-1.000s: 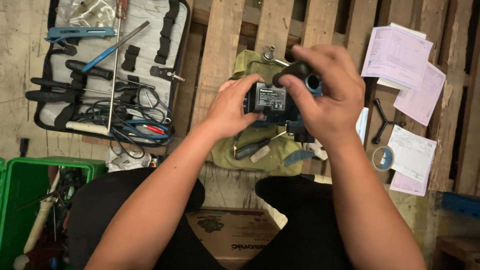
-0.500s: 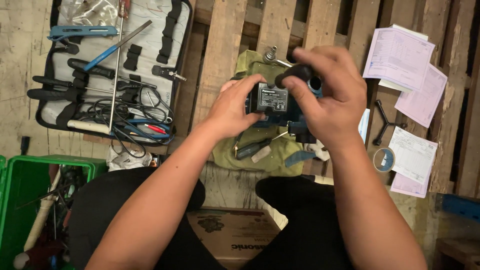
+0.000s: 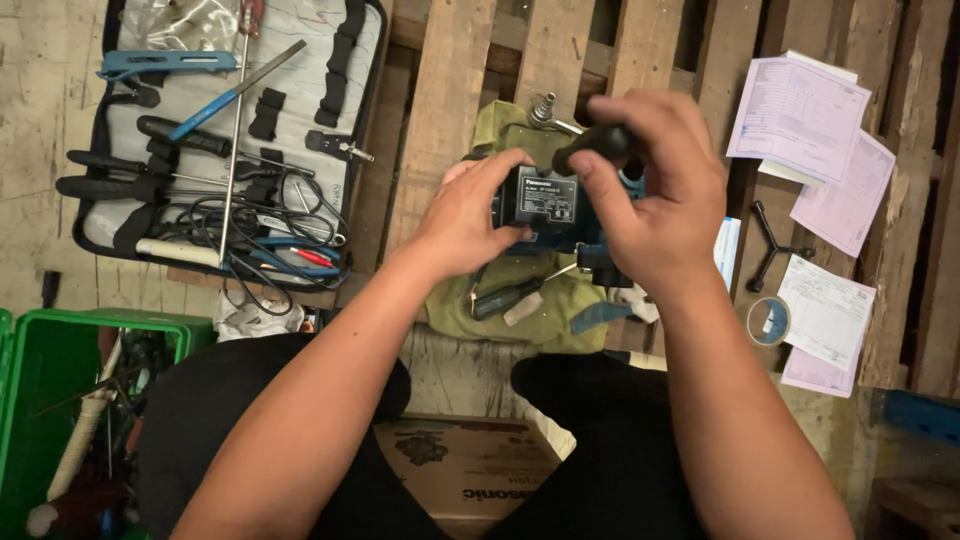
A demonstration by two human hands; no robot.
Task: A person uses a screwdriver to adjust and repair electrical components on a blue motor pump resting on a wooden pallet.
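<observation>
Small black box-shaped device with label [image 3: 548,203] held over olive-green cloth [image 3: 520,300] at wooden pallet [image 3: 440,100] near edge. Left hand [image 3: 470,215] gripping device's side; right hand [image 3: 655,195] clasping black round-ended handle [image 3: 592,147] on top.

Left side: our open tool case [image 3: 215,150] with cables and screwdrivers blocks the pallet's [image 3: 450,90] left edge.
Right side: papers [image 3: 810,130], a three-armed wrench [image 3: 775,250] and a tape roll [image 3: 768,320] crowd it.
Far edge: we find bare slats, passable.
Near edge: our knees and a cardboard box [image 3: 470,470] close it.
</observation>
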